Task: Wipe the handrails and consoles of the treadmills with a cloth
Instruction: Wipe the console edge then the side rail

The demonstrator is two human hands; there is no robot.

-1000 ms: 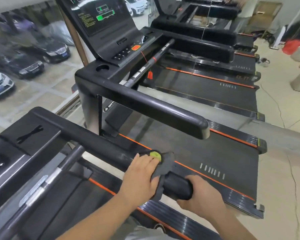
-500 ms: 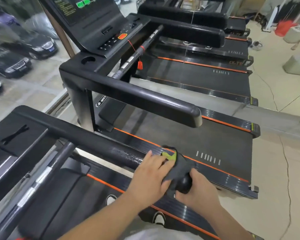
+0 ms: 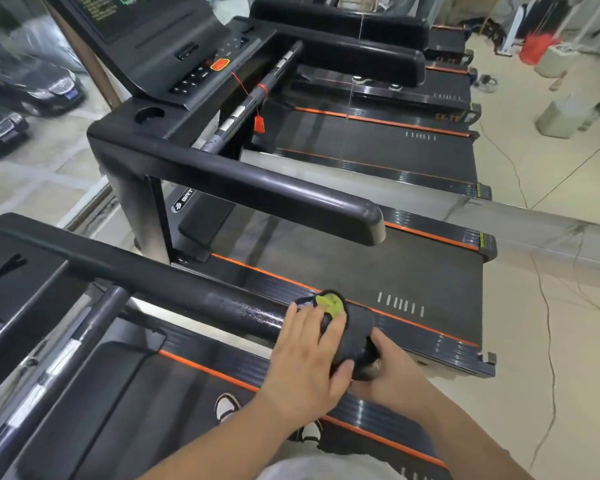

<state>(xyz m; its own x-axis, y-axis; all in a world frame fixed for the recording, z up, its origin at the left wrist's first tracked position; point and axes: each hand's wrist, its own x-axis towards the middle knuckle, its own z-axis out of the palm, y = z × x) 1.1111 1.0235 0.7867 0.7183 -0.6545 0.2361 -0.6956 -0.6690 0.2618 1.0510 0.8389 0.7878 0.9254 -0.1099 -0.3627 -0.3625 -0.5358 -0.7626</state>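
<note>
A dark grey cloth (image 3: 355, 332) with a green patch (image 3: 330, 304) is wrapped over the rear end of the near treadmill's right handrail (image 3: 174, 289). My left hand (image 3: 309, 355) lies on the rail and cloth, its thumb curled under the cloth. My right hand (image 3: 390, 372) grips the cloth-covered rail tip from below and behind. The rail surface just ahead of my left hand shines wet. The neighbouring treadmill's left handrail (image 3: 257, 188) and its console (image 3: 160, 46) stand beyond.
A row of further treadmills runs to the upper right. A red safety clip (image 3: 259, 123) hangs from the neighbour's crossbar. My shoes (image 3: 227, 407) stand on the near belt. Cables trail over the tiled floor on the right; a window with parked cars is on the left.
Both hands and the cloth have slid back along the rail to its end, leaving a wet streak. My right hand now closes over the rail tip.
</note>
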